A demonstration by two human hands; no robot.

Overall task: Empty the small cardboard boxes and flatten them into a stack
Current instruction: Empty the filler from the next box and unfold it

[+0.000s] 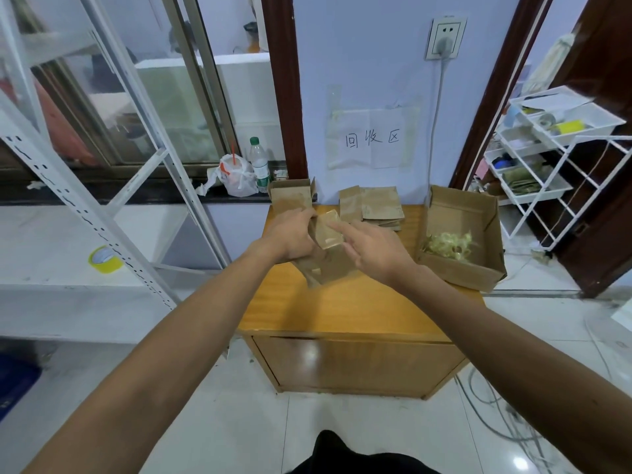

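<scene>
The person stands at the near side of a wooden cabinet (pixel 342 302), and both arms reach over its top. The left hand (pixel 290 234) grips a small box (pixel 328 230) from the left side, with the fingers curled round its edge. The right hand (pixel 376 248) is spread, with the fingers nearly straight. Its index finger lies on the top of the box, and the other fingers are just beside the box on the right. The box is above the middle of the cabinet top, tilted, between the two hands.

Under the hands there is one more piece of brown cardboard (pixel 325 268). It is blurred, so I cannot tell if it belongs to the box.

At the far edge, in the middle, lies a stack (pixel 381 206) of flattened boxes. To the far left of it stands an open box (pixel 290 195) with its flaps up. On the right side of the cabinet sits a big box (pixel 478 265), open, with yellowish scraps (pixel 448 246) inside.

On the wall behind hangs a paper sign (pixel 372 138). A bottle (pixel 259 164) and a white bag (pixel 237 177) stand on the ledge at the far left.
</scene>
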